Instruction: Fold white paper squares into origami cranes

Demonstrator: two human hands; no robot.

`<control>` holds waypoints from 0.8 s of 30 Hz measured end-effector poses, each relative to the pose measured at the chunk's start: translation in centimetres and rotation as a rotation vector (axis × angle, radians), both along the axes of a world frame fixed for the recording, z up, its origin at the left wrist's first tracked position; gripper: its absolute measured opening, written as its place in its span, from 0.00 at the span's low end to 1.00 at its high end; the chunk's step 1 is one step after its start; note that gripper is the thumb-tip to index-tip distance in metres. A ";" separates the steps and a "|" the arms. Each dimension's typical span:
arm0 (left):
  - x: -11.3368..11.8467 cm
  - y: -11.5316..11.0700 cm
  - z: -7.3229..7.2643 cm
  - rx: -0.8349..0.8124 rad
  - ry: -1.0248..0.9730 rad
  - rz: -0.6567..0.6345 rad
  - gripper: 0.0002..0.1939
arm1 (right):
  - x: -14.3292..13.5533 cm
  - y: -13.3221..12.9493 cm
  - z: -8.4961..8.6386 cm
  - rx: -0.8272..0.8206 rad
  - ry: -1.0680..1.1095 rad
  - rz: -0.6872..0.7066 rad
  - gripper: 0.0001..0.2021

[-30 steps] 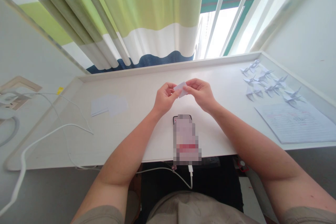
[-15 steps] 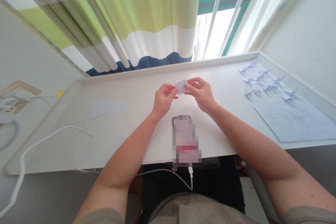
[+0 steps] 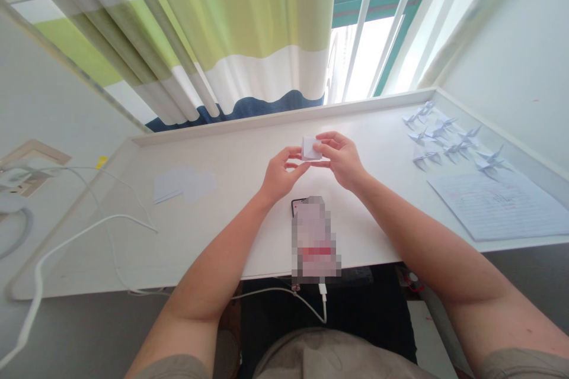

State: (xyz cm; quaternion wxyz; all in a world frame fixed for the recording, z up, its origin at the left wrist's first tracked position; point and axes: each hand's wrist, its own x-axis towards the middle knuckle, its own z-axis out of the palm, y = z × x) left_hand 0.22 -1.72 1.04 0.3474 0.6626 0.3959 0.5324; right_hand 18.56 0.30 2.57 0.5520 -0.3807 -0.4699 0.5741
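Note:
A small folded square of white paper [image 3: 310, 148] is held up above the desk, between both hands. My right hand [image 3: 341, 157] pinches it, thumb on the near face and fingers along its right side. At its left edge are the fingers of my left hand [image 3: 281, 173], and the left thumb lies just under its lower edge. Part of the left fingertips is hidden behind the paper. Below the hands a phone [image 3: 313, 237], blurred over its screen, lies on the desk near the front edge.
Several folded paper cranes [image 3: 457, 142] stand at the right, behind a lined sheet with writing [image 3: 502, 207]. Loose white paper pieces [image 3: 178, 183] lie at the left. A white cable [image 3: 84, 237] loops over the left side; a charging plug [image 3: 323, 290] hangs by the phone.
The paper has turned, now showing a squarer face with fold lines. My left thumb has come off its face and moved down to the lower edge. My right hand stays in nearly the same place.

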 end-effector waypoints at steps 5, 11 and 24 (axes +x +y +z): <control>0.0 0.2 -0.3 0.024 -0.023 0.095 0.10 | -0.1 -0.3 0.1 0.018 -0.011 0.019 0.22; -0.1 0.2 -0.3 0.035 -0.047 0.122 0.12 | -0.1 -0.6 0.5 0.055 -0.084 0.090 0.21; 0.0 -0.2 0.1 0.004 -0.108 0.065 0.13 | -0.1 -0.6 0.7 0.075 -0.110 0.155 0.26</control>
